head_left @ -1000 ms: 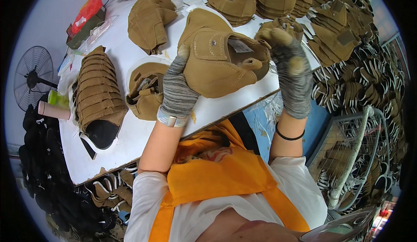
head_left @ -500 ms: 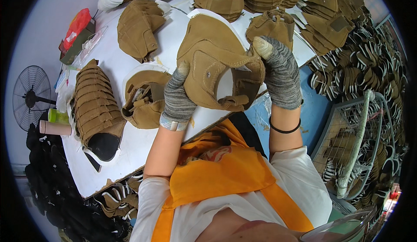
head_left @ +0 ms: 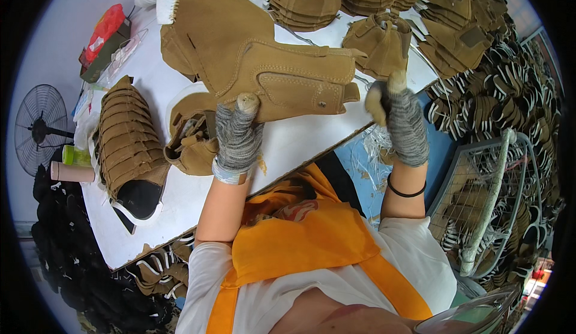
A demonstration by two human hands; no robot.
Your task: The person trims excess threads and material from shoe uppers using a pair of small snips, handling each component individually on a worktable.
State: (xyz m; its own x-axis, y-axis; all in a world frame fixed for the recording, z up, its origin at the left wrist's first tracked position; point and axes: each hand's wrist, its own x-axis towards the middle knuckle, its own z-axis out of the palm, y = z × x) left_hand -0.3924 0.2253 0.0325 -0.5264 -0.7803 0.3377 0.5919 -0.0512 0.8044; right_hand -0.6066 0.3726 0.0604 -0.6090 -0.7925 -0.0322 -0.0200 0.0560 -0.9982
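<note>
My left hand (head_left: 237, 133), in a grey knitted glove, is closed on a brown suede boot upper (head_left: 270, 73), its thumb on the near side. The upper is raised over the white table, lying sideways with its stitched side panel showing and its white-edged part toward the far left. To the right of the upper, my right hand (head_left: 401, 121), gloved too, is apart from it with thumb and fingers spread and nothing in them. Another boot upper (head_left: 195, 148) rests on the table just left of my left hand, partly covered.
A nested row of uppers (head_left: 132, 142) lies at the left of the white table (head_left: 150, 238). Stacked uppers (head_left: 306, 1) line its far side. At the right stands a wire basket cart (head_left: 480, 202) beside heaped uppers. A fan (head_left: 41, 124) is at far left.
The upper has turned from its opening facing me to side-on, shifting up and left in my left hand. My right hand has let go of it and moved right.
</note>
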